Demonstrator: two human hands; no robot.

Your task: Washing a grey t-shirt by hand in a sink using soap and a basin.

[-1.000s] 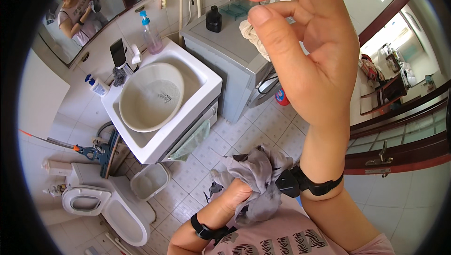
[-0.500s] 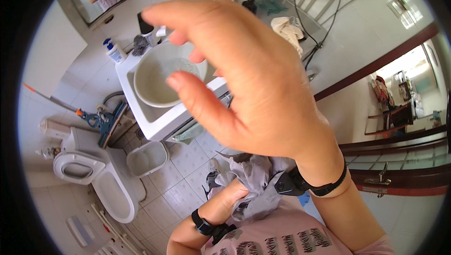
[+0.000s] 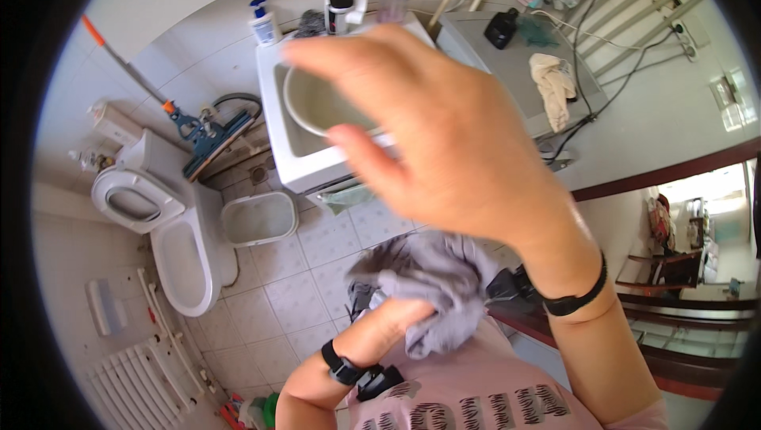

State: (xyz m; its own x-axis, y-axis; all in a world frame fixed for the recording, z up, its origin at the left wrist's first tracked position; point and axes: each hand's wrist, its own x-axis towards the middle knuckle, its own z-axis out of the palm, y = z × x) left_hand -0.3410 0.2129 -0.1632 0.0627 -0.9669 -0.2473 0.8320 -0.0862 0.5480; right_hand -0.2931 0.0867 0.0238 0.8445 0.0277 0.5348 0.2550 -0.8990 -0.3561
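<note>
Close in front of me, my right hand [image 3: 452, 137] is raised, back toward me, slightly blurred, with thumb and fingers apart and nothing between them. Lower down, near my pink shirt, my left hand [image 3: 408, 315] is closed on a crumpled grey cloth [image 3: 444, 267], which covers its fingers. Behind my right hand, partly hidden by it, a pale round basin [image 3: 305, 105] sits in the white sink [image 3: 313, 168]. Black bands circle both wrists.
A soap pump bottle [image 3: 265, 27] and a black-and-white device [image 3: 339, 2] stand behind the sink. To the left are a toilet [image 3: 186, 263], a floor squeegee [image 3: 210, 141] and a bin [image 3: 261, 220]. A beige cloth [image 3: 551, 85] lies on a grey top [image 3: 483, 57].
The view has turned, so the sink and toilet sit farther up and the sink farther right. My right hand stays raised and open; the grey cloth in my left hand has bunched differently.
</note>
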